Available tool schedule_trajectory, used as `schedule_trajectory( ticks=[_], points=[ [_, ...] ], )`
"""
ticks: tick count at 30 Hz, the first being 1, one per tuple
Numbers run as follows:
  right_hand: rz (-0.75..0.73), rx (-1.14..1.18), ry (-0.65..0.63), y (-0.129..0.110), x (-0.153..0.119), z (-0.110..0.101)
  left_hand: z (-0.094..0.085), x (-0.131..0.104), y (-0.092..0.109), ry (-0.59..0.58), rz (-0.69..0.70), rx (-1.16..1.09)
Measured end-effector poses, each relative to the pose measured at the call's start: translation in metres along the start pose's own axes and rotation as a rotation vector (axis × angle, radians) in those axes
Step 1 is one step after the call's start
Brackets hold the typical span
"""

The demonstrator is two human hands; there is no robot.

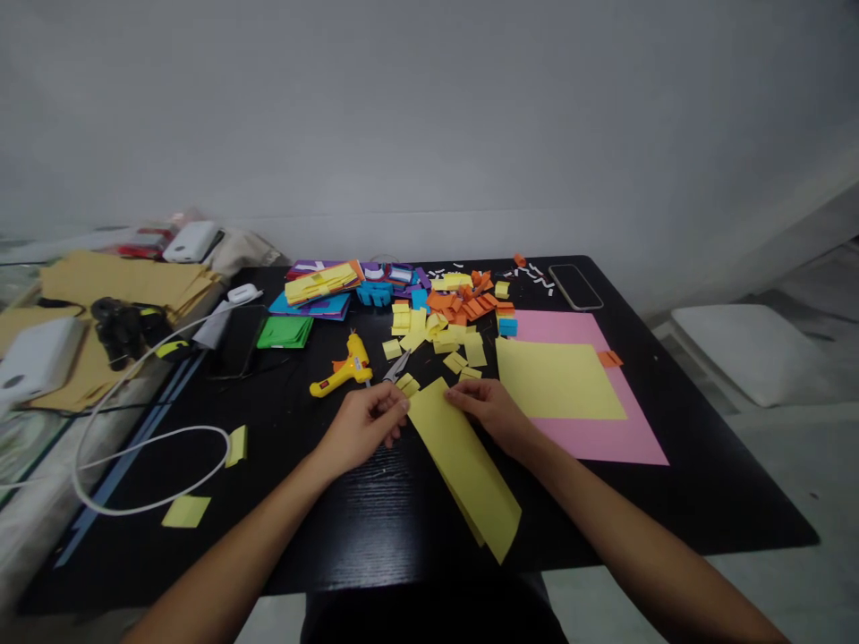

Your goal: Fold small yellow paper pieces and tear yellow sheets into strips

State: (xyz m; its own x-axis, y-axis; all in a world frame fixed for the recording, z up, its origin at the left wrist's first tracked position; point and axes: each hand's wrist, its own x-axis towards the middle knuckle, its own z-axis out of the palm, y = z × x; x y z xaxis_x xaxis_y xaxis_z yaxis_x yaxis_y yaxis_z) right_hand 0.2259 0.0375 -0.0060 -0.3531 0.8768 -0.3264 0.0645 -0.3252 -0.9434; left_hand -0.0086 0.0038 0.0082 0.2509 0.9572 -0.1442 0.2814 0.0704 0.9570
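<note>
You held the folded yellow paper [466,470] above the worktop [376,537], left of the pink sheet [604,440]. Your left hand [371,417], fingers curled, pinched its far-left corner; your right hand [495,413] pinched its far-right edge. Folding appeared in hand; the next move called for aligned layers.

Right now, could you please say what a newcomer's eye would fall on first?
Probably the folded yellow paper between the left hand and right hand, over the near side of the black table. Next, perhaps the pink sheet to the right, partly under a yellow sheet, then the yellow glue gun beyond the left hand.
</note>
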Motion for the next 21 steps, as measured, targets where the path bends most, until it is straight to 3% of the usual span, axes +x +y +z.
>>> schedule_trajectory(
  ticks=[4,9,13,16,21],
  points=[
    [-0.038,-0.142,-0.012,-0.005,0.0,0.0,-0.005,0.002,0.007,-0.034,-0.036,0.018],
    [-0.125,-0.284,-0.171,-0.008,-0.006,0.015,-0.002,0.005,0.02,-0.024,0.053,0.171],
    [-0.188,-0.315,-0.222,-0.005,-0.014,0.025,0.001,-0.005,0.019,-0.071,0.06,0.191],
    [-0.156,-0.309,-0.268,-0.003,-0.024,0.015,-0.003,-0.022,0.013,-0.005,0.017,0.123],
    [-0.037,-0.412,-0.339,-0.005,-0.04,-0.024,-0.009,-0.055,-0.002,0.142,-0.058,0.127]
  ],
)
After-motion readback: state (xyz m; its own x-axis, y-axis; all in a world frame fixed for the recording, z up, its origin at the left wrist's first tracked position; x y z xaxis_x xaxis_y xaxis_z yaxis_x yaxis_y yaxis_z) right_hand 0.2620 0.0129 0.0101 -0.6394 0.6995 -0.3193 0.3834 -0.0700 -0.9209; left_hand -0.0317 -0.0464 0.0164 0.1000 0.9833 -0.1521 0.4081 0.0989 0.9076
